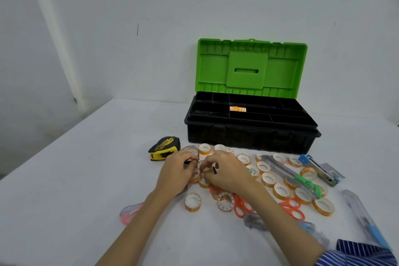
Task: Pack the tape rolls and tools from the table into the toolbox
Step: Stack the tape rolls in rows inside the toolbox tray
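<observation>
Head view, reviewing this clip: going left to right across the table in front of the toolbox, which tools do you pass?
Pink-tipped cutter → tape measure → left hand → right hand → green-slider utility knife → blue-capped cutter → clear cutter with blue tip.

The toolbox (250,134) stands open, green lid (251,67) upright, with a few tape rolls (238,109) in its black tray. More orange-and-white rolls (280,191) lie scattered before it, among a tape measure (164,148), utility knives (290,174) and orange scissors (243,206).

Open toolbox tray (250,114) beyond crowded tape rolls (280,191), bare table (86,168) leftward
</observation>
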